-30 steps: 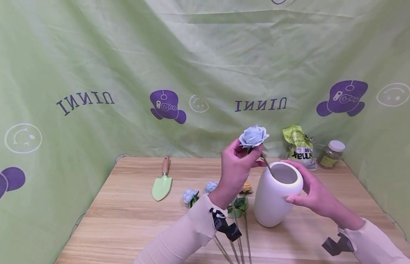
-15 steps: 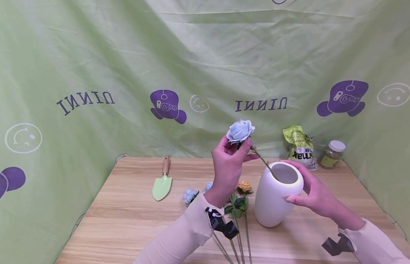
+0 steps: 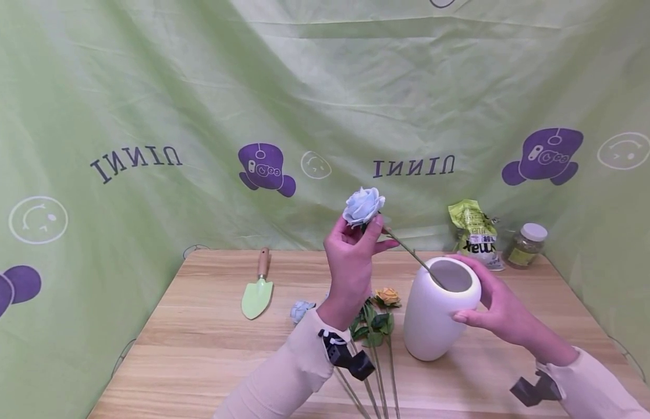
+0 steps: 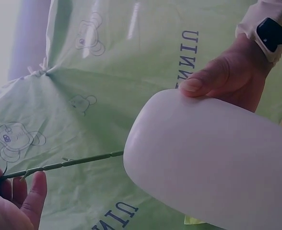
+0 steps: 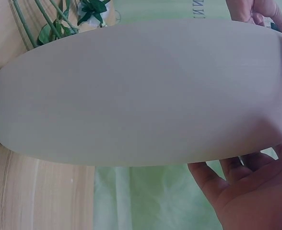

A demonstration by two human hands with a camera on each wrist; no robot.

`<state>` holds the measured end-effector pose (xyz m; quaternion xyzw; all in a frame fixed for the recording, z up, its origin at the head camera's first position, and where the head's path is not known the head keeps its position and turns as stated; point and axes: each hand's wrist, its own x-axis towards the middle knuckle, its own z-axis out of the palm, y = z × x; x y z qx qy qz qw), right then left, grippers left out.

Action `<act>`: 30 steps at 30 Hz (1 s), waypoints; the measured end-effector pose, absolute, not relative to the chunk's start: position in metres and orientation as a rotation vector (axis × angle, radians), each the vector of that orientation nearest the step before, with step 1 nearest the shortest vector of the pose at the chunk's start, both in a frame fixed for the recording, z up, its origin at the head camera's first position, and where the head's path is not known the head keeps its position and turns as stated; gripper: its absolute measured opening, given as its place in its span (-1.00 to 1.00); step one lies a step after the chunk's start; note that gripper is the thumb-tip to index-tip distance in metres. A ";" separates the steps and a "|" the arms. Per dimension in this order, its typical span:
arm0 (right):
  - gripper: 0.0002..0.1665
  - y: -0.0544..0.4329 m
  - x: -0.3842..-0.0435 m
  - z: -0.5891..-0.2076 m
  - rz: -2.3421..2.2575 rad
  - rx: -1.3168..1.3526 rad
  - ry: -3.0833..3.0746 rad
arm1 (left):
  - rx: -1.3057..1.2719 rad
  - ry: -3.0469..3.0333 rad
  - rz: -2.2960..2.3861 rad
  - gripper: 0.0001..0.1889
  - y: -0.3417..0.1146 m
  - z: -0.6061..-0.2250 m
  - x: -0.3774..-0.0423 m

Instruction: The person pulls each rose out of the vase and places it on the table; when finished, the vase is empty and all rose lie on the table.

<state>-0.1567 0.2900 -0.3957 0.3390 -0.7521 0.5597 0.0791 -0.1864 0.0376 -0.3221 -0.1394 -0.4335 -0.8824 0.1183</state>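
Observation:
Just beneath its bloom, a light blue artificial rose (image 3: 363, 206) is pinched by my left hand (image 3: 350, 256). Its green stem (image 4: 78, 162) slants down into the mouth of a white vase (image 3: 433, 326); the lower end is hidden inside. On the vase's right side my right hand (image 3: 500, 308) grips near the rim, thumb on the near side and fingers behind. The right wrist view is mostly filled by the vase wall (image 5: 131, 96), with the right hand's fingers (image 5: 208, 179) against its lower edge.
Left of the vase lie an orange rose (image 3: 389, 297), another blue rose (image 3: 301, 311) and several stems on the wooden table (image 3: 188, 343). A green trowel (image 3: 257, 298) lies further left. Behind the vase stand a green bag (image 3: 473, 233) and a lidded jar (image 3: 527, 244).
My left hand has moved left and slightly up with the blue rose, so more stem shows outside the vase and it slants more. The right hand and vase stay put.

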 end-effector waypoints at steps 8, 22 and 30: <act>0.10 0.291 -0.156 -0.396 1.658 1.004 -2.272 | -0.335 -1.232 -2.583 -0.57 0.033 -0.324 -0.184; 0.07 0.293 -0.158 -0.396 1.578 0.921 -2.382 | -0.232 -1.179 -2.593 -0.56 0.025 -0.328 -0.184; 0.08 0.293 -0.158 -0.396 1.560 0.915 -2.385 | -0.169 -1.155 -2.610 -0.60 0.021 -0.328 -0.183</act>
